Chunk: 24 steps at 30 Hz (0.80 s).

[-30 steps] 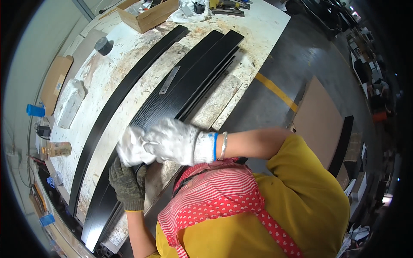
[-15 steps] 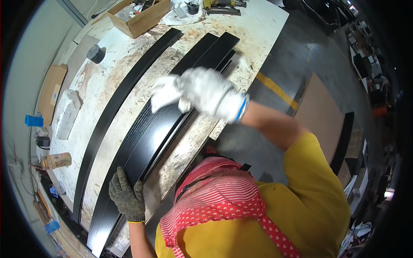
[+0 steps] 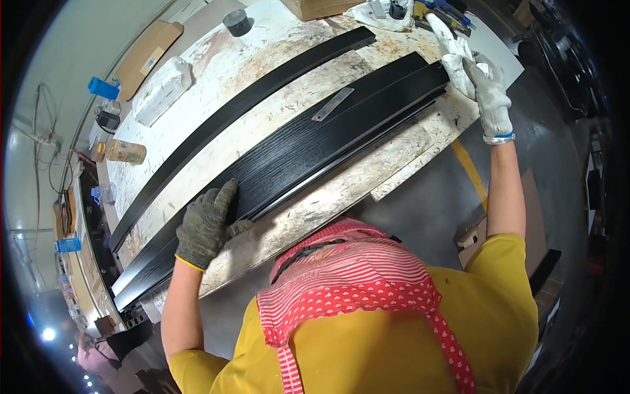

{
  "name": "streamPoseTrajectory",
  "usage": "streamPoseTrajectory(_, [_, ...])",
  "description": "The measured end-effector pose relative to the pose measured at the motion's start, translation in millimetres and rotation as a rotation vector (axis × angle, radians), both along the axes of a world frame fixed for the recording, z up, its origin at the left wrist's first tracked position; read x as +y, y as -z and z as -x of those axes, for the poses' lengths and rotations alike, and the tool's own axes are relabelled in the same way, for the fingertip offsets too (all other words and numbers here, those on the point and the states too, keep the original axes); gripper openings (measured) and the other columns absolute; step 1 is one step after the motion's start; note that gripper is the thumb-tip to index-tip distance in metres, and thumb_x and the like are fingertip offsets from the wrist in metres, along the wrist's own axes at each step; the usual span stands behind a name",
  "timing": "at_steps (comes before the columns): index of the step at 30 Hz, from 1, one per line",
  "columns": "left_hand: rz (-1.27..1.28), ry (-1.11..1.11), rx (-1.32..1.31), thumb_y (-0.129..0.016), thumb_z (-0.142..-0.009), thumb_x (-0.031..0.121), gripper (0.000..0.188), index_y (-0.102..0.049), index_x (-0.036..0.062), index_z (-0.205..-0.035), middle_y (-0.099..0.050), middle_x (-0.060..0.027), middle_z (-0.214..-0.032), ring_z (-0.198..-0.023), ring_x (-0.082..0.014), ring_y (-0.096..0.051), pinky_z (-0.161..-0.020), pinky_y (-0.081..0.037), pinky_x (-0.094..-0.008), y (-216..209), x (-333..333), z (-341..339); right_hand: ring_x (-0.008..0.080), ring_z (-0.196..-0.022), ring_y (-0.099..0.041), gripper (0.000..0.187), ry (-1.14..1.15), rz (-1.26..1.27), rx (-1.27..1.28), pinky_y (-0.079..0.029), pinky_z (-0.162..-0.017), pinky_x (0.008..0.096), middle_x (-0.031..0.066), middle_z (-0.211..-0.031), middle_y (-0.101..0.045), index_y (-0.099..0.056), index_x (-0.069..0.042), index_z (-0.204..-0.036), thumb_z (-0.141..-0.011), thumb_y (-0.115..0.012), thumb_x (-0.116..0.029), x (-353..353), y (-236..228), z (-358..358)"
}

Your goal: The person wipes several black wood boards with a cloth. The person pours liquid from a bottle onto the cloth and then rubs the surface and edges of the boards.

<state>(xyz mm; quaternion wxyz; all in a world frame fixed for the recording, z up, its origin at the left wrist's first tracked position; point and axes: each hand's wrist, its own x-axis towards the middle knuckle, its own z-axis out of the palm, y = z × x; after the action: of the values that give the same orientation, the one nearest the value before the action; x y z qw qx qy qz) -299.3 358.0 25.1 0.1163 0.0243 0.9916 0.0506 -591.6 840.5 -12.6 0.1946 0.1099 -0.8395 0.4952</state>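
Several long black wood-grained boards [image 3: 289, 148] lie together aslant on the worktable. My left hand [image 3: 203, 226], in a dark grey-green knit glove, rests on them near their left part, fingers stretched across the top and thumb apart at the near edge. At the boards' far right end is my right hand [image 3: 491, 95], in a white glove. It is closed on a white cloth [image 3: 454, 58], which touches or nearly touches the board ends. A small flat metal strip [image 3: 333, 104] lies on top of the boards.
Behind the boards, a narrow curved-looking black strip [image 3: 243, 98] lies on the stained white table [image 3: 394, 154]. Farther back are a dark round tub [image 3: 237, 23], a white wrapped block [image 3: 163, 90], a bottle [image 3: 126, 152], a wooden box [image 3: 321, 8] and tools [image 3: 449, 16].
My right hand has moved with the cloth from above the middle of the boards to their far right end. The metal strip now shows on the boards. The whole view has turned.
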Motion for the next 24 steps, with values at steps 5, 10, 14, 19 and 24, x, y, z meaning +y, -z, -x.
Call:
streamPoseTrajectory(5, [-0.172, -0.065, -0.097, -0.067, -0.086, 0.038, 0.055, -0.056, 0.0066, -0.130, -0.065, -0.0211, -0.114, -0.100, -0.0376, -0.064, -0.087, -0.050, -0.0425, -18, -18, 4, 0.0131, -0.094, -0.062, 0.035, -0.134, 0.171, -0.317, -0.051, -0.082, 0.0275, 0.0074, -0.103, -0.065, -0.066, -0.002, -0.111, -0.084, -0.075, -0.023, -77, -53, -58])
streamPoseTrajectory(10, [-0.286, -0.200, -0.246, -0.060, -0.091, 0.042, 0.049, -0.062, 0.0040, -0.123, -0.067, -0.0238, -0.105, -0.099, -0.0378, -0.064, -0.086, -0.049, -0.0422, -28, -30, 23, 0.0195, -0.100, -0.062, 0.040, -0.132, -0.354, 0.080, -0.048, -0.090, 0.0296, 0.0122, -0.109, -0.066, -0.066, -0.001, -0.111, -0.083, -0.076, -0.027, -99, -47, -72])
streamPoseTrajectory(14, [-0.256, -0.164, -0.066, -0.060, -0.091, 0.043, 0.047, -0.064, 0.0012, -0.113, -0.068, -0.0233, -0.092, -0.089, -0.0359, -0.065, -0.080, -0.048, -0.0435, -18, -42, 23, 0.0130, -0.090, -0.061, 0.037, -0.172, 0.028, -0.174, -0.050, -0.079, 0.0258, 0.0084, -0.101, -0.066, -0.066, -0.002, -0.112, -0.085, -0.074, -0.025, -113, -52, -80])
streamPoseTrajectory(19, [-0.218, -0.163, 0.062, -0.055, -0.092, 0.051, 0.049, -0.066, 0.0055, -0.107, -0.068, -0.0211, -0.093, -0.089, -0.0378, -0.065, -0.078, -0.050, -0.0449, 9, -69, 33, 0.0205, -0.094, -0.063, 0.033, -0.132, -0.180, -0.043, -0.051, -0.079, 0.0308, 0.0121, -0.107, -0.064, -0.065, -0.005, -0.115, -0.085, -0.071, -0.016, -96, -37, -84])
streamPoseTrajectory(24, [-0.090, 0.256, 0.470, -0.054, -0.094, 0.022, 0.024, -0.061, 0.0140, -0.116, -0.066, -0.0136, -0.108, -0.088, -0.0346, -0.064, -0.076, -0.053, -0.0419, 15, -119, 42, 0.0303, -0.123, -0.051, 0.047, -0.110, -0.573, 0.182, -0.043, -0.099, 0.0399, 0.0124, -0.131, -0.058, -0.061, -0.011, -0.130, -0.083, -0.061, -0.002, -72, -19, -96])
